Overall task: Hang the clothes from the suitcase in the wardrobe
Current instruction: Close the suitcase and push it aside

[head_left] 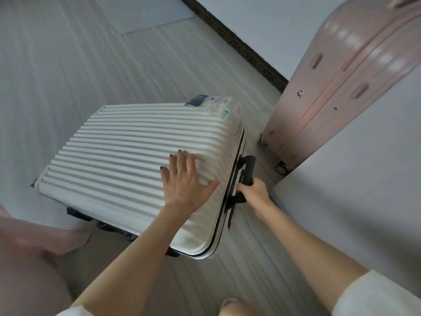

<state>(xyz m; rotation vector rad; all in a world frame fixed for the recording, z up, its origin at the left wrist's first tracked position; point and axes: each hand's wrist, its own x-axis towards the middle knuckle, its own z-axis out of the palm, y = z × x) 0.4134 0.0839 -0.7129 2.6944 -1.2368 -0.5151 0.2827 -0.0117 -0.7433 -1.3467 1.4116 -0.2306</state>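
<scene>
Right, from the head camera we're looking down at a white ribbed suitcase (141,165), closed, tilted over on the pale striped floor (68,76). Stickers (218,106) crowd its far corner, and dark wheels (78,213) poke out along the near-left edge.

The left hand (185,181) lies flat on the ribbed shell, fingers spread and straight with dark-painted nails, pressing on the surface rather than gripping anything. The right hand (252,190) is wrapped around the black handle (245,172) on the case's right side, fingers curled round it. Both forearms are bare and reach in from the bottom of the view, with white sleeves (373,295) showing at the lower edge.

Just beyond, to the right, a pink suitcase (330,87) stands upright on its small wheels, a couple of small stickers on its shell, close to a white wall (364,179) that fills the right side. It stands near the white case but apart from it. A dark patterned strip (239,39) runs along the foot of the far wall. At lower left, a blurred pink shape (27,258) comes into view; I can't tell what it is.
</scene>
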